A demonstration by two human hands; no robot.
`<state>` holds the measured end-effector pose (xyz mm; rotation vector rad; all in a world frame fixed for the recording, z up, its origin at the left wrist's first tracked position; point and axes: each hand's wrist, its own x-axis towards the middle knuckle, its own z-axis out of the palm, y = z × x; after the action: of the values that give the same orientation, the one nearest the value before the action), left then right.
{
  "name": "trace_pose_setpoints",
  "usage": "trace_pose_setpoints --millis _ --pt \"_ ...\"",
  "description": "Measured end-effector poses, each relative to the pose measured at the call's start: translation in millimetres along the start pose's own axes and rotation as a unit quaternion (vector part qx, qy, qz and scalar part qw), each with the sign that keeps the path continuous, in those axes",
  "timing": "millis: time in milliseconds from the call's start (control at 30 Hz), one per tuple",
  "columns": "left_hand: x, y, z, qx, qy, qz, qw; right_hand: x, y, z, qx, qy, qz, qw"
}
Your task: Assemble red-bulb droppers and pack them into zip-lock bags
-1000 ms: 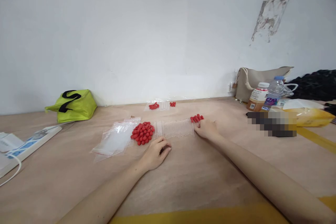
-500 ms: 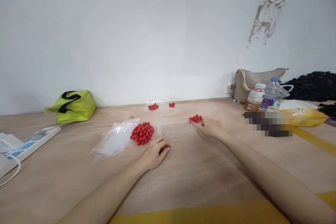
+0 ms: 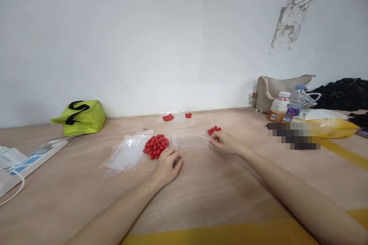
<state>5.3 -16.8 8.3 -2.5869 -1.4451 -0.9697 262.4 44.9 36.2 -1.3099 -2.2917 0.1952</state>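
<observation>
Many thin clear tubes (image 3: 184, 142) lie side by side in a row on the table. At the row's left end is a pile of red rubber bulbs (image 3: 156, 146). A smaller group of red bulbs (image 3: 214, 129) sits at the right end. My right hand (image 3: 225, 142) is closed, its fingertips pinching a clear tube (image 3: 203, 136) that slants up over the row's right part. My left hand (image 3: 168, 165) rests on the table just below the larger pile, fingers loosely bent and thumb apart, with nothing visible in it.
Clear zip bags (image 3: 128, 151) lie left of the large pile. Behind, another bag (image 3: 179, 117) carries more tubes and red bulbs. A power strip (image 3: 37, 160) and lime-green bag (image 3: 83, 118) stand left. Bottles (image 3: 279, 106), a beige bag (image 3: 263, 95) and a yellow packet (image 3: 333, 124) stand right.
My right hand has moved slightly left and nearer from the small red group, and a slanted tube now shows at its fingertips. My left hand has shifted slightly left.
</observation>
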Motion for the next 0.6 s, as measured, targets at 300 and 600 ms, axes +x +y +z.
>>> trace_pose_setpoints --millis 300,600 --pt "21.3 -42.8 -33.7 0.175 0.071 -0.183 0.965 -15.1 -23.1 20.2 0.036 -0.072 -0.197 0.977" --pt "49.0 -49.4 -17.3 0.219 0.031 -0.161 0.962 -19.3 -41.4 44.3 0.129 -0.028 -0.089 0.987"
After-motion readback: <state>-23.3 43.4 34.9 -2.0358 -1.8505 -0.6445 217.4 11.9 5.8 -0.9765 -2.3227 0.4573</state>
